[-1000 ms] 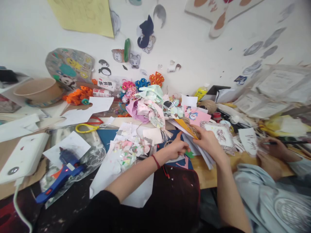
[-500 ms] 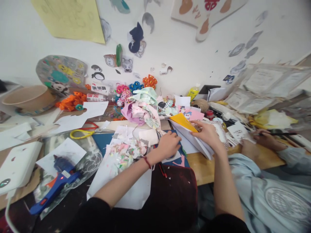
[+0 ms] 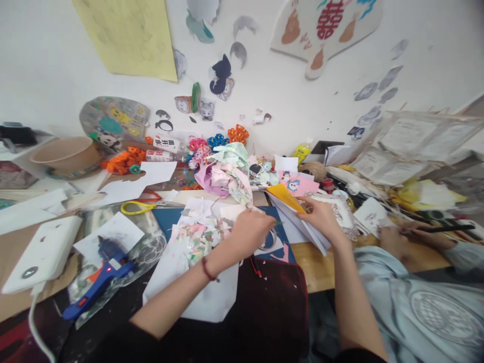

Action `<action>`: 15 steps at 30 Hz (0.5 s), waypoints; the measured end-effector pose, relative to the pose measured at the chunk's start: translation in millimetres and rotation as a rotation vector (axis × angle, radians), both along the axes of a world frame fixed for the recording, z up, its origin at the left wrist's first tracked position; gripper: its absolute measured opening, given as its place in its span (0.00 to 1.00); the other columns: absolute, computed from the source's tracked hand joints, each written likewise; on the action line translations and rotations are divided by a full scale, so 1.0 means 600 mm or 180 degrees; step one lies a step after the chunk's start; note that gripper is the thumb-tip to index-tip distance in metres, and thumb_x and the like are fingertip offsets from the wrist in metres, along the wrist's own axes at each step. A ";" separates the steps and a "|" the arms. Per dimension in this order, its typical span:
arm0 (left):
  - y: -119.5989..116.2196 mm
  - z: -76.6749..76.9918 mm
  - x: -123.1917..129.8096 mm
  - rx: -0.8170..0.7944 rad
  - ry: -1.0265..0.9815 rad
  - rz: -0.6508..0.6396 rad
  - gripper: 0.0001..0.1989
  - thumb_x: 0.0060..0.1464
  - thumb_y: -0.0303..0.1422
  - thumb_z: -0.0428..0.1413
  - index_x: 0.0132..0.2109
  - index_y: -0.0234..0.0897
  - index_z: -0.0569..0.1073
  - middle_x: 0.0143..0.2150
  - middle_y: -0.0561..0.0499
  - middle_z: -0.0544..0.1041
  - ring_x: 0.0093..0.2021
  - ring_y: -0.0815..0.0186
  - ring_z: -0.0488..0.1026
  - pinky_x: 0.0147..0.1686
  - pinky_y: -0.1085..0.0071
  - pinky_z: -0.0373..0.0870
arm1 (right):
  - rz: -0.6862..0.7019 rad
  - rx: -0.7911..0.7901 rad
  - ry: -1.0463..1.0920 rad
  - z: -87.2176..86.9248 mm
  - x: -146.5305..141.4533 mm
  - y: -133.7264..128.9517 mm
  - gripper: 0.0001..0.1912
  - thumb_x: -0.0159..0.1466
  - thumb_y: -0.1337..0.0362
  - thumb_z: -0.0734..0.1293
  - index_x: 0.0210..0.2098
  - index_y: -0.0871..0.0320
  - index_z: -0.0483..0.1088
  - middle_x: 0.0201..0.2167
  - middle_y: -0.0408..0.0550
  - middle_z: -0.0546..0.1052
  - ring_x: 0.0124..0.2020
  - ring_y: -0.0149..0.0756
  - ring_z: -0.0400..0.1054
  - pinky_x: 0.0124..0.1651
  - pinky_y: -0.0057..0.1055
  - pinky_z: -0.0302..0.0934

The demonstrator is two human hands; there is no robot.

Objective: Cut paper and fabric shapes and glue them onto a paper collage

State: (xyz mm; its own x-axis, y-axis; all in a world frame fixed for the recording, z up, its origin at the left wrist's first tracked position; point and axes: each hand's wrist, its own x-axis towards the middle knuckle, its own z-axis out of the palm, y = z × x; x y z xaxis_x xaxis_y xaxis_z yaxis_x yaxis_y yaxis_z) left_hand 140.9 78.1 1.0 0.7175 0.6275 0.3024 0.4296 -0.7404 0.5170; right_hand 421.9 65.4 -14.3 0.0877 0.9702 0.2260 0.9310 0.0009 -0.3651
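My left hand (image 3: 252, 233) is closed in a pinch above the blue cutting mat (image 3: 165, 220), with a thin green piece (image 3: 279, 222) sticking out past its fingertips. What kind of thing the green piece is, I cannot make out. My right hand (image 3: 322, 217) grips folded sheets of paper, a yellow sheet (image 3: 284, 195) on top of white ones (image 3: 312, 234), tilted up off the table. Below my left hand lies a ring-shaped roll (image 3: 273, 242), partly hidden. A heap of paper scraps (image 3: 200, 237) lies on a white sheet (image 3: 204, 302) left of that hand.
A blue glue gun (image 3: 109, 272) rests on paper and plastic at the left, near a white corded device (image 3: 43, 254). Yellow-handled scissors (image 3: 138, 206) lie behind it. Crumpled pastel paper (image 3: 230, 174) is piled at the back. A co-worker's hands (image 3: 393, 239) are at the right.
My left hand has lifted slightly and closed into a pinch with the green piece at its fingertips. My right hand still holds the papers. The whole view has shifted a little.
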 end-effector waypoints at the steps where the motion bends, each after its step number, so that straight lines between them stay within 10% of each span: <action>1: 0.000 0.013 -0.031 -0.0475 -0.0261 0.0363 0.11 0.64 0.33 0.52 0.38 0.37 0.78 0.35 0.47 0.81 0.35 0.62 0.74 0.38 0.68 0.63 | 0.0018 -0.0029 -0.0019 -0.002 -0.002 -0.001 0.25 0.57 0.59 0.69 0.53 0.58 0.75 0.32 0.48 0.81 0.32 0.42 0.74 0.39 0.35 0.64; 6: -0.014 0.045 -0.167 -0.2285 -0.0722 0.0711 0.20 0.65 0.40 0.47 0.31 0.33 0.76 0.26 0.49 0.78 0.25 0.68 0.71 0.26 0.74 0.62 | 0.0175 -0.0128 -0.0192 -0.029 -0.029 -0.015 0.28 0.58 0.60 0.69 0.58 0.58 0.71 0.41 0.53 0.82 0.39 0.46 0.76 0.43 0.37 0.65; 12: -0.068 0.019 -0.258 -0.0599 0.0176 0.2130 0.20 0.65 0.41 0.47 0.55 0.33 0.72 0.55 0.38 0.76 0.42 0.56 0.77 0.40 0.63 0.70 | 0.0177 -0.0231 -0.0755 -0.058 -0.111 -0.067 0.33 0.60 0.60 0.68 0.65 0.52 0.63 0.51 0.57 0.77 0.48 0.52 0.74 0.45 0.41 0.67; 15: -0.118 0.047 -0.285 -0.0659 -0.0107 0.1886 0.19 0.65 0.40 0.48 0.57 0.37 0.71 0.56 0.41 0.76 0.40 0.59 0.78 0.39 0.63 0.72 | 0.0252 -0.0027 -0.0898 -0.070 -0.146 -0.093 0.33 0.62 0.62 0.66 0.67 0.54 0.60 0.60 0.60 0.70 0.58 0.55 0.68 0.55 0.47 0.64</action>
